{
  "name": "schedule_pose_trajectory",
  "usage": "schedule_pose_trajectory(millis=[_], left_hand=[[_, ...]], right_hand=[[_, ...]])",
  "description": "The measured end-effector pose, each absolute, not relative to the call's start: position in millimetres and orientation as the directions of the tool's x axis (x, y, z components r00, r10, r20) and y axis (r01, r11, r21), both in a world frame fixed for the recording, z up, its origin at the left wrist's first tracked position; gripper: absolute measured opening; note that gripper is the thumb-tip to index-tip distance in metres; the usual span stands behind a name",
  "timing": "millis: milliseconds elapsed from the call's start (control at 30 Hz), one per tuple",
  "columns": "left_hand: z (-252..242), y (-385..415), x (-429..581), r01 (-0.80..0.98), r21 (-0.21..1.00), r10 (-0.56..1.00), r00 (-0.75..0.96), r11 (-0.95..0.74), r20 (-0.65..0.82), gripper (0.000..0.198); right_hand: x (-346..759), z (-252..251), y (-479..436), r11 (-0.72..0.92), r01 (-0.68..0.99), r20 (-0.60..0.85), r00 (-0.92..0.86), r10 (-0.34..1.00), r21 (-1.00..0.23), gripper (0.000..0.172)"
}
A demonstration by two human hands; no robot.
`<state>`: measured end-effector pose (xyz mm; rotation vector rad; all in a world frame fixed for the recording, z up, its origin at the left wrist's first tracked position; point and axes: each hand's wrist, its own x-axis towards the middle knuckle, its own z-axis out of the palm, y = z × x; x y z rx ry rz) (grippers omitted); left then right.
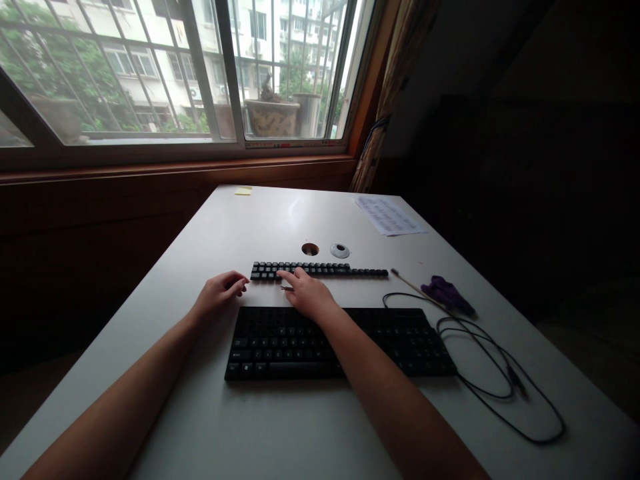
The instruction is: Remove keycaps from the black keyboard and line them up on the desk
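Observation:
Black keycaps (pixel 330 269) stand in neat rows on the white table, behind a black keyboard (pixel 290 352). The keyboard's upper left part shows dark key positions without caps; lettered caps sit in the nearer rows. My right hand (pixel 311 295) is over the keyboard's back edge, its index finger stretched onto the front of the keycap rows. A small thin pronged tool (pixel 287 289) pokes out from under its curled fingers, mostly hidden. At the left end of the rows rests my left hand (pixel 225 288), fingers loosely bent and apart, holding nothing visible.
A black cable (pixel 500 347) loops on the right, near a purple cloth (pixel 447 295) and a thin brush-like stick (pixel 407 281). Behind the keycaps are a round table hole (pixel 310 249) and its cover (pixel 340 251). Printed sheets (pixel 390 215) and a yellow note (pixel 243 191) lie farther back.

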<state>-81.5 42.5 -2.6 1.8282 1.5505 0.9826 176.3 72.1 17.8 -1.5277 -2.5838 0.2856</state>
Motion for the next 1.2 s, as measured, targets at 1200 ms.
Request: schedule_pose_trajectory(millis=[1200], left_hand=[[-3.7,43.8,-81.4,0.592,0.782,0.980,0.087,-0.195,0.178,0.036]], right_hand=[[176.0,18.2,71.2,0.489,0.846,0.017,-0.497,0.868,-0.213,0.054]])
